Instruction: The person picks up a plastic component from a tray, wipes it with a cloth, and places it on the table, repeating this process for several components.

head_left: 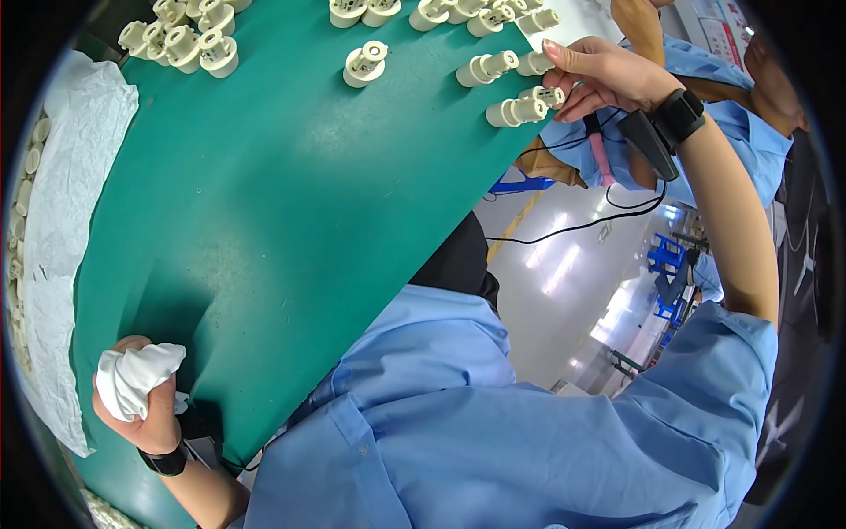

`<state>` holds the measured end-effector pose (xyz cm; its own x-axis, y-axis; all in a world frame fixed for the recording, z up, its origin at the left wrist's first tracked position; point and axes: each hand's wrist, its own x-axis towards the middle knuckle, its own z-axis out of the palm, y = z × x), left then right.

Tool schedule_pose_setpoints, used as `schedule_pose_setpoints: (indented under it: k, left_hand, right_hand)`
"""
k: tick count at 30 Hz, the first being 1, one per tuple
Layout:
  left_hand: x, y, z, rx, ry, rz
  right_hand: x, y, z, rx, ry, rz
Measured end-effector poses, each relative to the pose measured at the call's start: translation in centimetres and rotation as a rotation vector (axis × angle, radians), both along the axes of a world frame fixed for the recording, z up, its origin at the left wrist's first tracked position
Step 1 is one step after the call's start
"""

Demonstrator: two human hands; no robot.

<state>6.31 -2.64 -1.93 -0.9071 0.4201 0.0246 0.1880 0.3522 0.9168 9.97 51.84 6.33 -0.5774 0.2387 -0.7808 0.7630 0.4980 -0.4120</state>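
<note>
My left hand [159, 423] is closed around a crumpled white cloth [137, 379] at the lower left, just over the green table. At the upper right, my right hand [608, 75] has its thumb and fingers at the end of a cream plastic fitting [532, 64] by the table edge. The fingers partly hide that piece. Close by lie other cream fittings on their sides, one just left [487, 68] and one nearer me [517, 112]. A single upright fitting [365, 63] stands apart, farther left.
The green table [264, 220] carries a cluster of fittings [183, 48] at the far left and several more along its far edge. White sheeting [66, 220] lies along the left side. A co-worker in a blue sleeve [705, 66] is close beyond my right hand. A black cable [582, 227] hangs from my right wrist.
</note>
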Motion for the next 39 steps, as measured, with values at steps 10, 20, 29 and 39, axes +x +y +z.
schedule_pose_setpoints:
  k: [10, 20, 29, 39]
  left_hand:
    - [-0.6, -0.1, -0.1, -0.054, -0.027, 0.048]
    - [-1.0, 0.9, -0.3, 0.030, -0.022, 0.046]
    - [-1.2, 1.7, -0.1, 0.106, -0.033, 0.000]
    - [-1.4, 2.6, 1.1, 0.090, -0.061, -0.111]
  right_hand:
    - [0.8, -1.5, 0.1, 0.179, 0.120, 0.145]
    - [0.0, -4.6, 2.3, 0.203, -0.038, 0.017]
    - [0.7, -3.3, 1.9, 0.350, 0.082, 0.240]
    - [-1.6, -5.1, 2.6, 0.482, -0.022, 0.576]
